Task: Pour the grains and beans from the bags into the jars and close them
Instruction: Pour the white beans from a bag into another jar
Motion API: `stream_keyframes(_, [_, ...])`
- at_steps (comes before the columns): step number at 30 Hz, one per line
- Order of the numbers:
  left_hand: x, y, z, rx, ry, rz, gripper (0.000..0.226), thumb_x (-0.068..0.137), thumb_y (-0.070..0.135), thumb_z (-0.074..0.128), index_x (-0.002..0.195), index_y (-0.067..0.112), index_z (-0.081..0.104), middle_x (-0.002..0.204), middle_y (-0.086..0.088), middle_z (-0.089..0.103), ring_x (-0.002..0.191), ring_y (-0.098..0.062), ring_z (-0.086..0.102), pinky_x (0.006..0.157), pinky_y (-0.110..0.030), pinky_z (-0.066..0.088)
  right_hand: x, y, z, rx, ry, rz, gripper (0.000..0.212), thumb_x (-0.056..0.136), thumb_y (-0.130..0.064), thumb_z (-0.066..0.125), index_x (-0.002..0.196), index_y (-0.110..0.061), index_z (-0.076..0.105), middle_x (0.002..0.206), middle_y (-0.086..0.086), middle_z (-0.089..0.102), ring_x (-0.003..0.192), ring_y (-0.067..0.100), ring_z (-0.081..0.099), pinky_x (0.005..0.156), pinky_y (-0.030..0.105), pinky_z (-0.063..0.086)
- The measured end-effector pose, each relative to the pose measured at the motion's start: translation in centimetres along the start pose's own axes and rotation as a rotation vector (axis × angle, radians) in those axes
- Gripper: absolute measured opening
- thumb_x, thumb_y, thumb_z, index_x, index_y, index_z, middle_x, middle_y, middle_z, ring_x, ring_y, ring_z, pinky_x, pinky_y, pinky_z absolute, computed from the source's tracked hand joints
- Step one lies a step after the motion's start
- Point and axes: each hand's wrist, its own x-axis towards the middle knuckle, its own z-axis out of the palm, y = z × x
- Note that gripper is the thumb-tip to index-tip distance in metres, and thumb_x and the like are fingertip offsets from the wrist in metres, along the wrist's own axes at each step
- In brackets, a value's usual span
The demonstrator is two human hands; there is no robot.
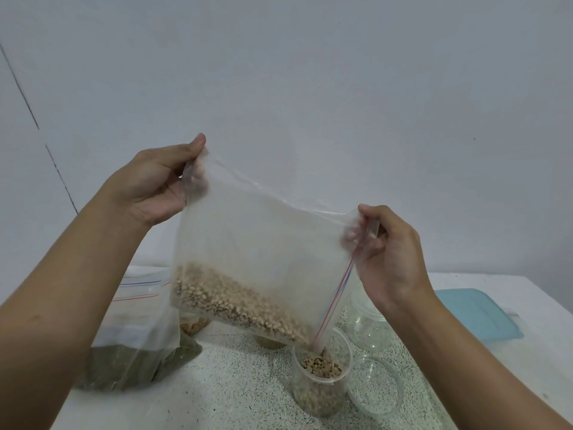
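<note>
A clear zip bag (263,243) of tan beans hangs tilted over the table. My left hand (155,184) pinches its upper left corner and my right hand (387,252) pinches the zip-strip corner at the right. The bag's low corner points into an open clear jar (319,383) that is nearly full of the same beans. A clear lid (375,389) lies on the table just right of that jar. Behind the lid stands an empty clear jar (369,327).
A bag of dark green grains (130,361) lies at the left on the speckled table (242,383), with flat zip bags (139,290) behind it. Two more jars (269,341) sit partly hidden behind the held bag. A light blue mat (477,311) lies at the right.
</note>
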Motion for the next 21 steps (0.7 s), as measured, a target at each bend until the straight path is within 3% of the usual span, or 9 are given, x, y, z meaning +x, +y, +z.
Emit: stream_keyframes(21, [-0.26, 0.20, 0.42, 0.043, -0.025, -0.009, 0.017, 0.077, 0.025, 0.075, 0.062, 0.018, 0.071, 0.070, 0.004, 0.056, 0.071, -0.010, 0.051, 0.078, -0.023, 0.047, -0.18, -0.30, -0.19, 0.001, 0.013, 0.008, 0.027, 0.087, 0.001, 0.060, 0.062, -0.009, 0.060, 0.074, 0.006, 0.042, 0.063, 0.017, 0.042, 0.056, 0.026, 0.040])
